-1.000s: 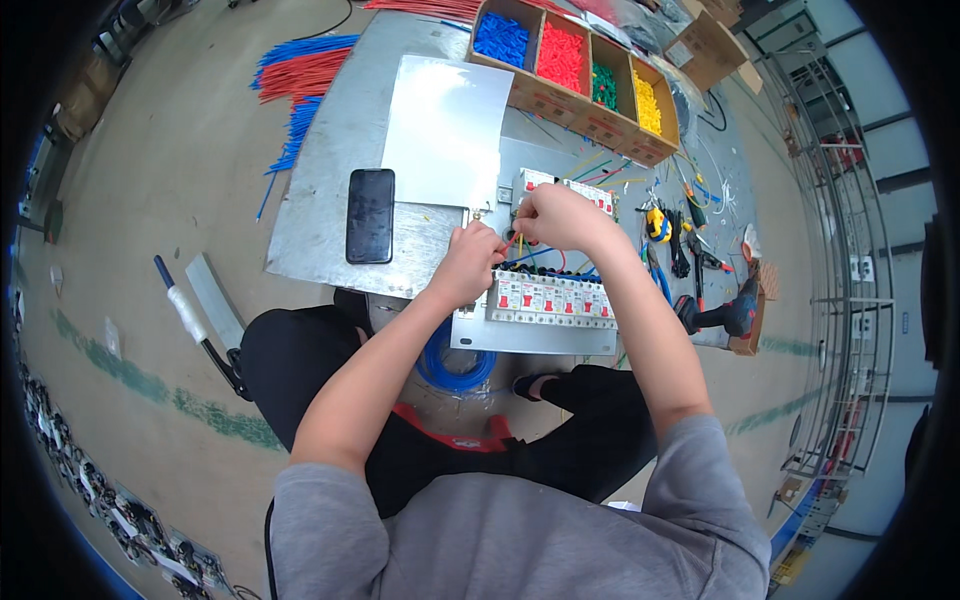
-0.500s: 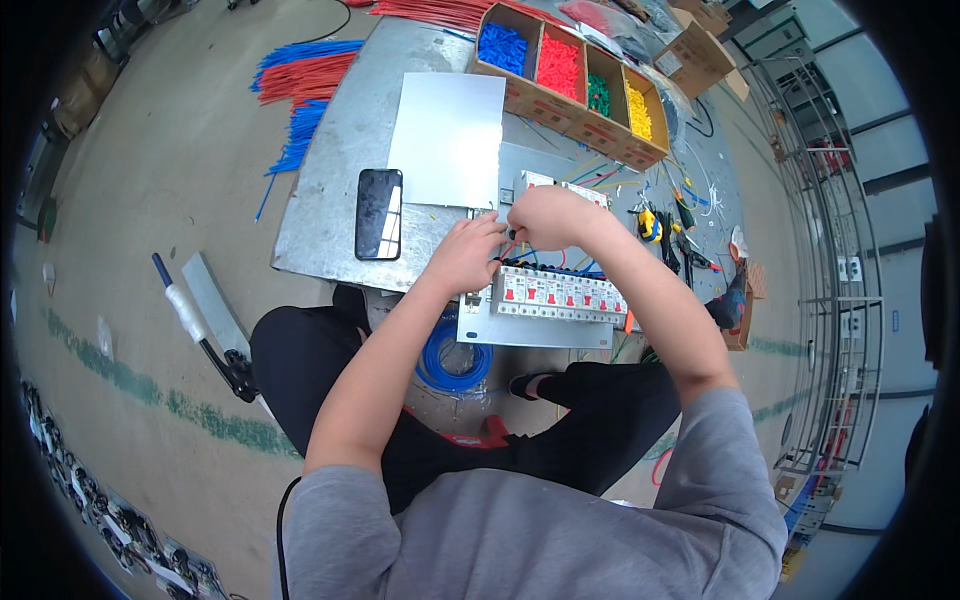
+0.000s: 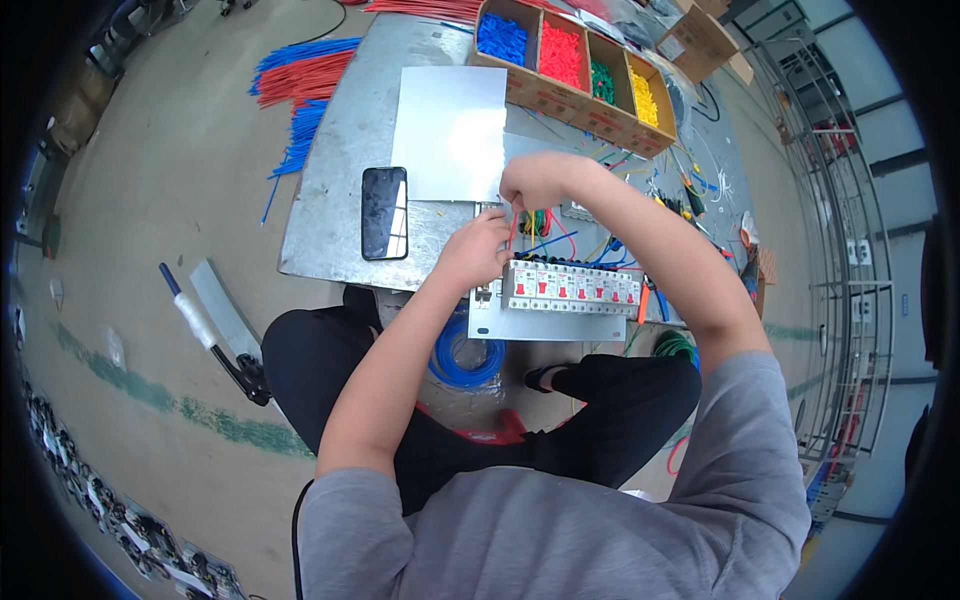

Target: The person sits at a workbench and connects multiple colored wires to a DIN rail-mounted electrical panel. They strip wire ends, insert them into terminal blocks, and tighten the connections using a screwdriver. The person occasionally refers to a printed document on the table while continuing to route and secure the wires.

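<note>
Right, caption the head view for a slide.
Bare left hand and right hand near thin red wire beside white red-switched breakers.

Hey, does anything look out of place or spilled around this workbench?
Mildly, yes: a bunch of red and blue wires juts out past the left edge of the metal table, with one blue strand straying beyond the rest, so it looks untidy. I see nothing clearly spilled or damaged.
</note>
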Demonstrator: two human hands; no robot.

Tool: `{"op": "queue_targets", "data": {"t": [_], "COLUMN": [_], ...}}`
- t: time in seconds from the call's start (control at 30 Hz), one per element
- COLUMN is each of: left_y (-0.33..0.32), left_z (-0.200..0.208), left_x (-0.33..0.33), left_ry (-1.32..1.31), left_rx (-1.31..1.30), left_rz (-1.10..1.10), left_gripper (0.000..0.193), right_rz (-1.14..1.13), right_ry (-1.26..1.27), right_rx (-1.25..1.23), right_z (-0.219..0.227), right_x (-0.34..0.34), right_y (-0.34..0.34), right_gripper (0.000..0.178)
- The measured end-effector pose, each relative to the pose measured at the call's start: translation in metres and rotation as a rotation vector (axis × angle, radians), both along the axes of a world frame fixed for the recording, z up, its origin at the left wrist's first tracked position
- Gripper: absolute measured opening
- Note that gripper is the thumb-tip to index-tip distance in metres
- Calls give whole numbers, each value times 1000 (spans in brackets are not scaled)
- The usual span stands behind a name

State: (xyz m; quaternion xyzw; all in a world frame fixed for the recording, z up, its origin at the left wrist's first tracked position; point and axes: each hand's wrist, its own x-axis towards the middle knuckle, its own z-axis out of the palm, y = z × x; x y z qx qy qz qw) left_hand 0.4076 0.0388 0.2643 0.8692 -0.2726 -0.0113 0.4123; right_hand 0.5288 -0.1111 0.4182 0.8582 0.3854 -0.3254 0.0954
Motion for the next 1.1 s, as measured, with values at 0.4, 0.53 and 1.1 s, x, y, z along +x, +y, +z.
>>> {"op": "queue_targets", "data": {"t": [0.4,0.53,1.1], "left_y": [-5,-7,-6], "left_z": [21,20,-4], "left_x": [-6,-8,-2], "left_ry": [100,76,-11], "left_rx": [-46,-21,22], "left_rz": [75,96,42], "left_gripper": [15,12,32], "right_rz": [174,261,-60], "right_ry": [-200,-190,-47], "right_rx": [21,35,91], "right_z": [13,15,-11], "right_x": [-50,-80,12], "right_y": [-14,-8,-23], "right_gripper": [10,16,14]}}
